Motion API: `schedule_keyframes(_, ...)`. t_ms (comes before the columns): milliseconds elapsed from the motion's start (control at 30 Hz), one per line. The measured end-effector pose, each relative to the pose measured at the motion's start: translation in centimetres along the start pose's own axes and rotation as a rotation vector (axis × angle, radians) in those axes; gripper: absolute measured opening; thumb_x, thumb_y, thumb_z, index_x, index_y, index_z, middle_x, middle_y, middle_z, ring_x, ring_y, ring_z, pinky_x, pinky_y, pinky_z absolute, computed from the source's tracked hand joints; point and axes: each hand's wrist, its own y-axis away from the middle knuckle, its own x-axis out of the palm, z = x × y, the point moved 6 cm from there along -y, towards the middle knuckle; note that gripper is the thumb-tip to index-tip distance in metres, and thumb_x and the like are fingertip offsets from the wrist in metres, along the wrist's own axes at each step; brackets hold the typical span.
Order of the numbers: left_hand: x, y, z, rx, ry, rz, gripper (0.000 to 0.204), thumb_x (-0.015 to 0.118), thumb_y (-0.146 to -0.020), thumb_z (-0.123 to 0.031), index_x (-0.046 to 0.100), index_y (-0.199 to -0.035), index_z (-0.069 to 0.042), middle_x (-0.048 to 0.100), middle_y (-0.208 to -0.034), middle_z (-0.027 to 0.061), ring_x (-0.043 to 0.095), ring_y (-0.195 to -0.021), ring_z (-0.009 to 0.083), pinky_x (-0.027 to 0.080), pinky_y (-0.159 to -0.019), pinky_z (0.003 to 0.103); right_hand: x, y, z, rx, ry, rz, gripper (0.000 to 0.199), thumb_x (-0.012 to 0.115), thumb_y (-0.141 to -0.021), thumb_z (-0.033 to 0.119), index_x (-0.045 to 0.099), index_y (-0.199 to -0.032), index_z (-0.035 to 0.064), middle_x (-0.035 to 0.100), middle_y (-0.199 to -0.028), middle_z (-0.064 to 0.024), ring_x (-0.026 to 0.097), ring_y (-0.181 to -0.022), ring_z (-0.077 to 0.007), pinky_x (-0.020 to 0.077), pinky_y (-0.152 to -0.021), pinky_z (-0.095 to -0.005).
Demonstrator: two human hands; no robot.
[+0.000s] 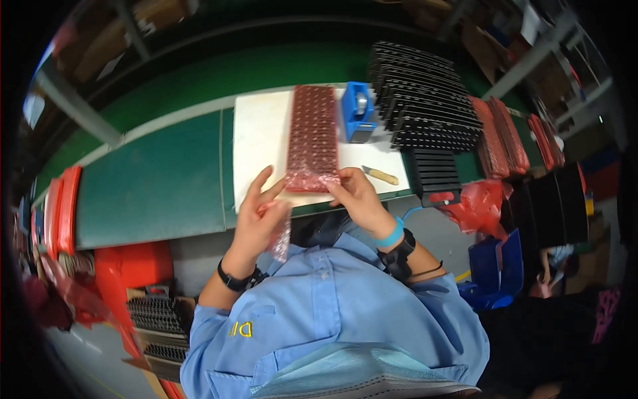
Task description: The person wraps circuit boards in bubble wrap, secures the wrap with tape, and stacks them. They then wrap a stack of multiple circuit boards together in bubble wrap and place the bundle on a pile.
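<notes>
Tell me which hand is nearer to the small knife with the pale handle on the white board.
Right. The right hand grips the near end of the red bubble-wrap bag, just left of the knife. The left hand is farther left, beyond the bag.

The long tray at the middle of the bench's white board is wrapped in thin, glossy red plastic film that crinkles where the left hand and right hand pinch it at the board's near edge. The board looks smooth and matt, the green bench top matt too. Toward the right edge, the stacked black trays look like matt ribbed plastic, the blue tape dispenser shiny plastic, the small knife handle pale wood.
</notes>
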Motion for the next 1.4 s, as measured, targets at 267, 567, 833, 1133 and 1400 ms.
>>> schedule_keyframes(267,0.4,0.7,-2.3,-0.025,-0.009,0.006,0.051,0.049,-0.097,-0.024,0.038,-0.138,0.005,0.058,-0.124,0.0252,0.034,-0.049,-0.0018,0.026,-0.04,0.013,-0.5,-0.6,0.0,0.524,-1.052,0.175,0.037,0.061,-0.091,0.018,0.051,-0.122,-0.0005,0.063,-0.085,-0.0074,0.056,-0.055,-0.0099,0.0411,-0.043,-0.0209)
schedule_keyframes(567,-1.2,0.1,-2.4,-0.072,0.086,-0.028,0.039,0.051,-0.096,-0.025,0.053,-0.116,0.008,0.061,-0.116,0.0258,0.03,-0.044,-0.0004,0.025,-0.037,0.014,-21.8,2.4,1.5,0.167,-0.998,-0.241,0.039,0.054,-0.089,0.016,0.053,-0.12,-0.0071,0.063,-0.078,-0.0065,0.042,-0.039,-0.0042,0.0275,-0.033,-0.017)
schedule_keyframes(833,-2.3,-1.6,-0.5,-0.057,0.023,0.011,0.035,0.05,-0.097,-0.026,0.055,-0.112,0.005,0.065,-0.107,0.0225,0.032,-0.043,0.0001,0.025,-0.036,0.015,-44.6,3.6,-11.0,0.146,-0.567,-0.674,0.032,0.059,-0.091,0.018,0.056,-0.118,0.0012,0.064,-0.077,-0.0023,0.051,-0.043,-0.0093,0.0325,-0.034,-0.0202)
schedule_keyframes(1133,-3.6,-3.0,2.2,-0.133,-0.012,-0.157,0.033,0.05,-0.097,-0.028,0.058,-0.112,0.001,0.067,-0.089,0.0132,0.034,-0.04,0.0018,0.024,-0.035,0.017,-47.3,3.3,-23.0,0.474,-0.332,-0.707,0.034,0.062,-0.089,0.024,0.059,-0.115,0.003,0.061,-0.068,-0.0035,0.054,-0.045,-0.0165,0.0392,-0.037,-0.0295)
schedule_keyframes(1400,-3.4,-3.1,2.5,-0.111,-0.073,-0.135,0.034,0.049,-0.098,-0.029,0.057,-0.114,0.0,0.067,-0.088,0.0102,0.034,-0.04,0.003,0.024,-0.035,0.018,-40.1,0.8,-12.0,0.377,1.403,-0.77,0.05,0.074,-0.075,0.031,0.059,-0.119,0.012,0.06,-0.108,-0.013,0.056,-0.1,-0.0315,0.047,-0.084,-0.0459)
